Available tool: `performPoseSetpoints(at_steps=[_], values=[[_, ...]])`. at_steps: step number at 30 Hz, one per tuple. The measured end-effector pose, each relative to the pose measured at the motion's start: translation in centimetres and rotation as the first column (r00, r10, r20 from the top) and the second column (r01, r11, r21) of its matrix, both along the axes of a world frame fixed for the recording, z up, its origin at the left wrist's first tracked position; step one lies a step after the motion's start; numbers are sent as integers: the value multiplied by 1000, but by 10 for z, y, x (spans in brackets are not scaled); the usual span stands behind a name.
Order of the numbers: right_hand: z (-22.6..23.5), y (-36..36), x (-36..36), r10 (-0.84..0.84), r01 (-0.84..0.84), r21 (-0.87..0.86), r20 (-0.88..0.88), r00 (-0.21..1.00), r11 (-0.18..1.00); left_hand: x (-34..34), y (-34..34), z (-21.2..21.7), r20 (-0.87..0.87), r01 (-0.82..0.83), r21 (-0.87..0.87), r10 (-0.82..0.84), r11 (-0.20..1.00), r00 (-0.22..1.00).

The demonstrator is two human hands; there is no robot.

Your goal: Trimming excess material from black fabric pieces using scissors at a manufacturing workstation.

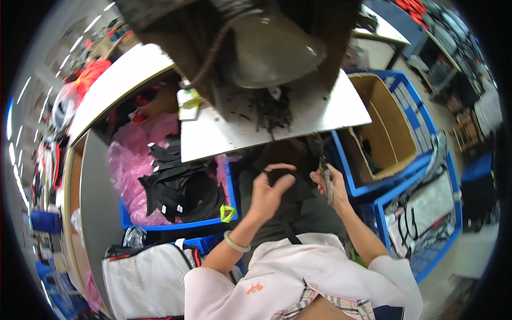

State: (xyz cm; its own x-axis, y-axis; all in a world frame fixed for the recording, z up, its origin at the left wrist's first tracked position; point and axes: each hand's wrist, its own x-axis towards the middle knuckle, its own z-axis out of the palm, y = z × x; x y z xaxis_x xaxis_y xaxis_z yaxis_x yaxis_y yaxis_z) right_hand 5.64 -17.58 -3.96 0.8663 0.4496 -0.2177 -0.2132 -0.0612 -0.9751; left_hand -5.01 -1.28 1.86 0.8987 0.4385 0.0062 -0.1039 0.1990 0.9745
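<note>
grey metal scissors (327, 184) sit in our right hand (333, 186), its fingers wrapped about the handles, the blades pointing to the far side over our lap. our left hand (271, 194) is at the left of the scissors and apart from them, thumb and forefinger spread in a curve near a piece of dark cloth (298, 189); we cannot tell whether any finger pinches it, since it blends into our dark trousers (320, 216). the cloth lies between our two hands, just beyond the near edge of our shirt (298, 256). on the far side, a white table (224, 138) bears a heap of black scraps (272, 112) under a big machine (277, 53). to the left, a blue crate (178, 227) holds pink plastic (125, 160) and black cloth pieces (184, 189); to the right, another blue crate (421, 114) holds a cardboard box (392, 117).
</note>
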Motion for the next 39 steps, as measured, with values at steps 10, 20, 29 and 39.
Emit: performPoseSetpoints(at_steps=[10,20,29,39], values=[[10,-34,8,540,-236,-546,503,675,804,2,-3,-15,-67,-43,-321,23,946,997],[22,-32,12,690,-302,-677,422,589,671,0,-5,-18,-117,-12,-186,-10,983,993],[15,-31,7,686,-333,-639,446,574,694,1,3,-9,-118,27,-171,-48,985,992],[15,-24,4,622,-325,-547,537,570,771,1,3,-15,-208,124,-184,-161,975,965]])
